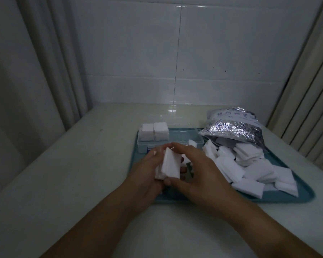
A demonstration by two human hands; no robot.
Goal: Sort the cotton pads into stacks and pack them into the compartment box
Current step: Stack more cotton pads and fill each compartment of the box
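Cotton pads (250,164) mostly lie loose on the tray (304,194) beside the bag (233,127), so much sorting is left. Two stacks (154,132) already stand in the compartment box (183,136). The left hand (147,172) and right hand (196,170) are both closed around a new stack (171,166), squaring it.

Both hands (175,170) clasp pad stack (171,165) over tray (287,199).
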